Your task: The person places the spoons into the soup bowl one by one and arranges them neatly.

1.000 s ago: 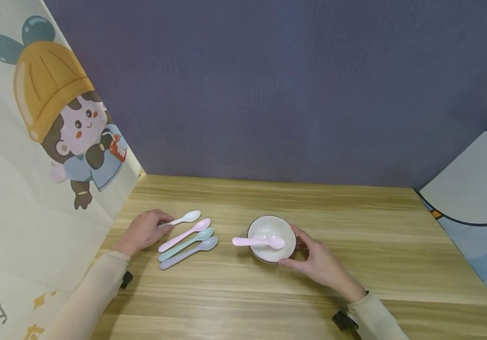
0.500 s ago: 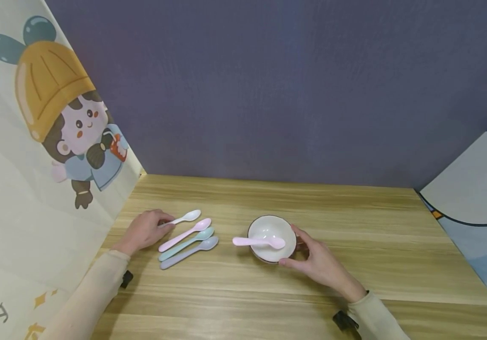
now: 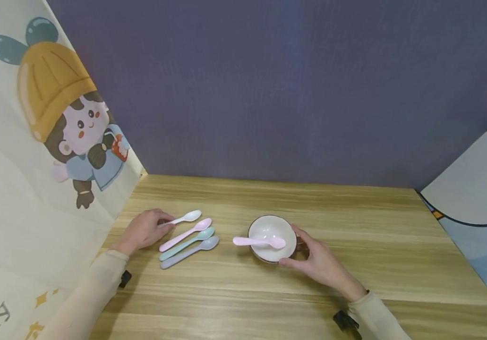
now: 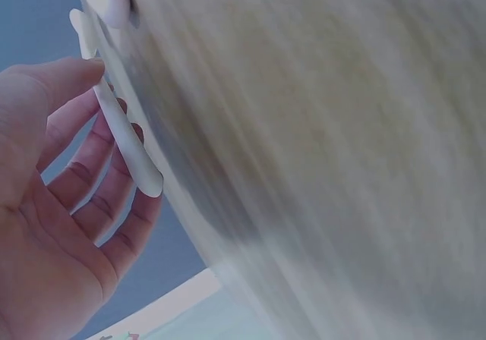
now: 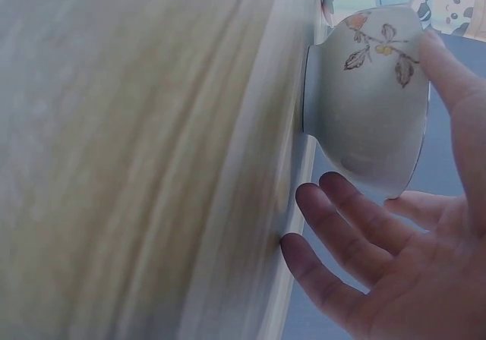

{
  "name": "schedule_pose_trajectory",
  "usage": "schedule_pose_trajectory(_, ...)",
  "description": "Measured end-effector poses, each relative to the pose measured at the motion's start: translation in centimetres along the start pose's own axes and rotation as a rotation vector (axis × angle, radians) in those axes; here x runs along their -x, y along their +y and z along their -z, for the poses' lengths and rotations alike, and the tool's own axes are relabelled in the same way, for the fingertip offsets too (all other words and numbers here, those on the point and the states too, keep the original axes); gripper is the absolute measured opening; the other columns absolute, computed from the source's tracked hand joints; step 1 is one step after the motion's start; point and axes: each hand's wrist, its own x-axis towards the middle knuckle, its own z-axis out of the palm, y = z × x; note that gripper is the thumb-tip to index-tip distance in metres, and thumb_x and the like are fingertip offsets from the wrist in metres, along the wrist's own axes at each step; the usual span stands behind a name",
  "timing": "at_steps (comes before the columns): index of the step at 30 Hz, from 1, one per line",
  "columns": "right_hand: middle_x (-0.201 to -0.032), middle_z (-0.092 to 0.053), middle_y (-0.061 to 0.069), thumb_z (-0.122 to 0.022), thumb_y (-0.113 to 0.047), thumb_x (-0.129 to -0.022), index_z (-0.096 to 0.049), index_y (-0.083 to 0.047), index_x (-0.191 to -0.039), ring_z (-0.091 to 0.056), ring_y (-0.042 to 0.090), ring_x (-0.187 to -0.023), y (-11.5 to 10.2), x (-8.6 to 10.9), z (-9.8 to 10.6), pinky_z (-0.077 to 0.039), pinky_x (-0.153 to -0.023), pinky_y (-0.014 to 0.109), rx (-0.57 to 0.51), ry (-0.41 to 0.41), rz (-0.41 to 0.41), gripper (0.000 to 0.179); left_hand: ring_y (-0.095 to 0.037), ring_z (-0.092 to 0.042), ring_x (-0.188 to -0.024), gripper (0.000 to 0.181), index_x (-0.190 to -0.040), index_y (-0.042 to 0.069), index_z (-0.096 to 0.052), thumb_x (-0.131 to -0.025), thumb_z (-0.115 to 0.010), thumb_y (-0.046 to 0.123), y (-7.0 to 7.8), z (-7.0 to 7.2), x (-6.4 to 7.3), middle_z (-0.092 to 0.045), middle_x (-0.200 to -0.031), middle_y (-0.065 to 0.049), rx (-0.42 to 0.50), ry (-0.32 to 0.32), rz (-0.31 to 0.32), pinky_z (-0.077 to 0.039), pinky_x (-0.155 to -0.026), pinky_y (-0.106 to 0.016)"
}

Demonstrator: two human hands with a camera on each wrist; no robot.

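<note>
My left hand (image 3: 143,230) pinches the handle of a white spoon (image 3: 191,216). The left wrist view shows that spoon's handle (image 4: 130,146) between thumb and fingers, near the tabletop. At the middle, my right hand (image 3: 323,265) holds a white bowl (image 3: 283,229) with a dark rim, thumb and index finger on its right side. Its other fingers spread below the rim in the right wrist view, where the bowl's flower-patterned wall (image 5: 364,105) shows. Across the bowl lies a pink spoon (image 3: 245,242), its handle sticking out over the left rim.
Beside the left hand lie another pink spoon (image 3: 183,235), a mint-green spoon (image 3: 185,244) and a lavender spoon (image 3: 189,253), roughly parallel on the wooden table (image 3: 243,302). A dark wall panel (image 3: 269,94) stands behind, with printed panels at both sides.
</note>
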Motion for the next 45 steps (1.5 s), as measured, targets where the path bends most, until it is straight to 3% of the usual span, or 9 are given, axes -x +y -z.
schedule_pose_trajectory(11, -0.112, -0.076, -0.009, -0.09, -0.059, -0.078, -0.044, -0.006, -0.161, -0.073, 0.012, -0.104, 0.2, -0.1, 0.0, -0.055, -0.093, 0.042, 0.0, -0.014, 0.004, 0.109, -0.015, -0.068, -0.085, 0.023, -0.115, 0.011, -0.082, -0.099, -0.076, 0.026, 0.5, 0.5, 0.1, -0.077, -0.097, -0.001, 0.003, 0.007, -0.042, -0.058, -0.077, -0.041)
schedule_pose_trajectory(19, -0.115, -0.075, -0.009, -0.089, -0.061, -0.078, -0.043, -0.005, -0.161, -0.072, 0.011, -0.104, 0.4, 0.1, 0.1, -0.055, -0.092, 0.042, -0.002, -0.016, -0.003, 0.11, -0.01, -0.066, -0.082, 0.021, -0.113, 0.012, -0.083, -0.098, -0.076, 0.026, 2.1, 0.6, 0.0, -0.076, -0.095, 0.003, 0.009, 0.013, -0.089, -0.056, -0.074, -0.036)
schedule_pose_trajectory(34, -0.113, -0.076, -0.009, -0.093, -0.053, -0.078, -0.045, -0.005, -0.161, -0.074, 0.013, -0.103, 0.3, 0.0, -0.2, -0.056, -0.092, 0.042, -0.009, 0.002, 0.016, 0.107, -0.013, -0.069, -0.086, 0.023, -0.113, 0.011, -0.083, -0.098, -0.078, 0.028, 4.6, 0.5, 0.0, -0.078, -0.101, 0.0, -0.002, 0.025, -0.134, -0.058, -0.079, -0.038)
schedule_pose_trajectory(45, -0.115, -0.076, -0.009, -0.09, -0.059, -0.078, -0.044, -0.005, -0.161, -0.074, 0.012, -0.104, 0.4, 0.0, -0.1, -0.057, -0.095, 0.046, -0.013, -0.009, 0.007, 0.109, -0.008, -0.066, -0.08, 0.016, -0.108, 0.011, -0.083, -0.098, -0.077, 0.022, 5.2, 0.3, -0.1, -0.078, -0.099, 0.0, 0.01, 0.01, -0.175, -0.056, -0.075, -0.033)
